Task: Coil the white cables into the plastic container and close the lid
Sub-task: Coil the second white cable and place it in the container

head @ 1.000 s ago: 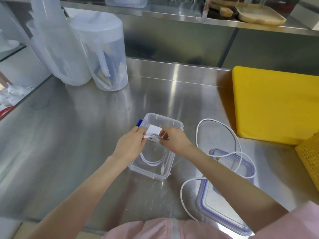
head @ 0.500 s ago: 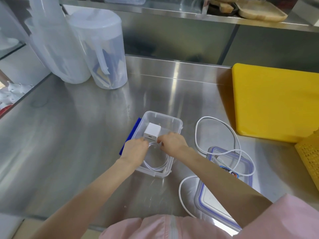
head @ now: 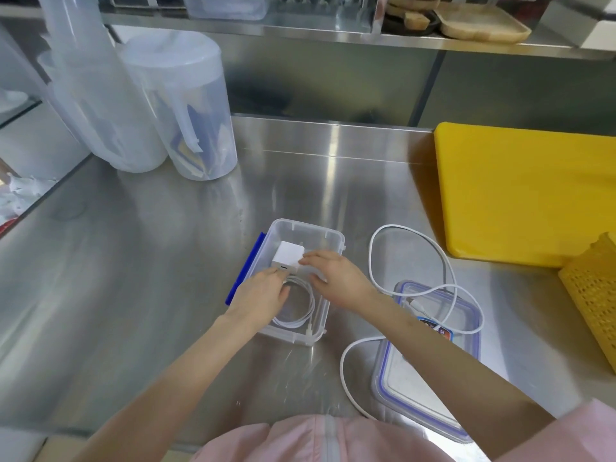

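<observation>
Now the white charger block (head: 289,256) sits at the far end of the clear plastic container (head: 328,305), lowered from the fingers that held it a second ago. Both hands have relaxed: the left hand (head: 263,293) rests flat over a coiled white cable (head: 301,320), and the right hand (head: 335,273) touches the block with straight fingers. A second cable (head: 408,230) loops across the steel counter (head: 133,278) onto the lid (head: 466,335) at right.

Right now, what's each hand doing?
Left hand: open, fingers resting on the coiled white cable.
Right hand: open, fingertips touching the white square charger block.
</observation>
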Demonstrator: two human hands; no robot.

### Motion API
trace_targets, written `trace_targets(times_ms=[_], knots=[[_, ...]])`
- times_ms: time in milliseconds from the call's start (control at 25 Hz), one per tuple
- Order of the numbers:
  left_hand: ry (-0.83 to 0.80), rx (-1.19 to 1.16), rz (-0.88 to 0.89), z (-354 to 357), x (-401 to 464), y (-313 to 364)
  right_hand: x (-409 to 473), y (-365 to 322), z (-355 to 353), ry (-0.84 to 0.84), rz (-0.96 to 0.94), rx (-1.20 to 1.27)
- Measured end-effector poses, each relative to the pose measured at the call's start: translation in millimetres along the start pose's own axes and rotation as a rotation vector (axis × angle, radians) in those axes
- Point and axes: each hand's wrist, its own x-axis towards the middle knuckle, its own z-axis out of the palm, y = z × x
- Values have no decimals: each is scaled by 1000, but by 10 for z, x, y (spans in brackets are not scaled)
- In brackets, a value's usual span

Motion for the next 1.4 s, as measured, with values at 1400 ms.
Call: trace_targets(times_ms=[1400], knots=[[-89, -126, 496, 414, 380, 1394, -1398, 772, -271, 394, 439, 125]])
